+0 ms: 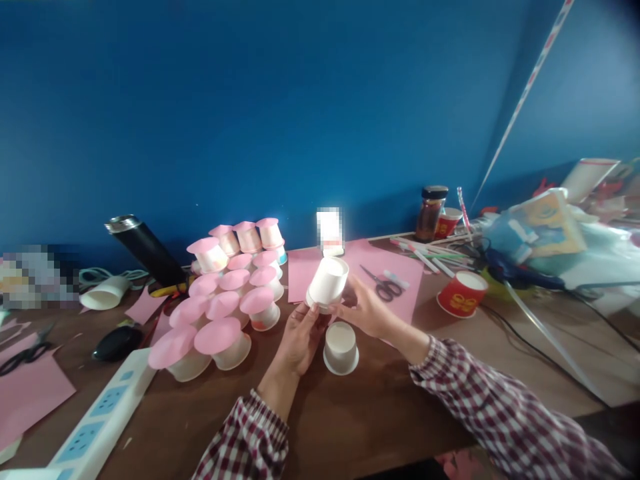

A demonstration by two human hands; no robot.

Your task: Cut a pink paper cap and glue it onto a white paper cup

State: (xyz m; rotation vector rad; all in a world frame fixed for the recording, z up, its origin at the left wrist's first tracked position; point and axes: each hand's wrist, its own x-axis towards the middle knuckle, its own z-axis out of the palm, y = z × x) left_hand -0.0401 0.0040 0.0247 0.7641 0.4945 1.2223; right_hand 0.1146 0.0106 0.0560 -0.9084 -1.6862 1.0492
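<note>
Both hands (327, 320) hold unprinted cup (327, 283).

Power strip (100, 420) cut off lower left

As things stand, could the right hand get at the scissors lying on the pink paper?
Probably yes. The scissors lie uncovered on the pink paper just beyond the right hand, with nothing between them. But that hand shares a grip on the white paper cup with the left hand, so it must let go first.

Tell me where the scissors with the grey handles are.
Head view: the grey-handled scissors lie on the pink paper sheet, right of the held white paper cup, beside the red paper cup.
</note>
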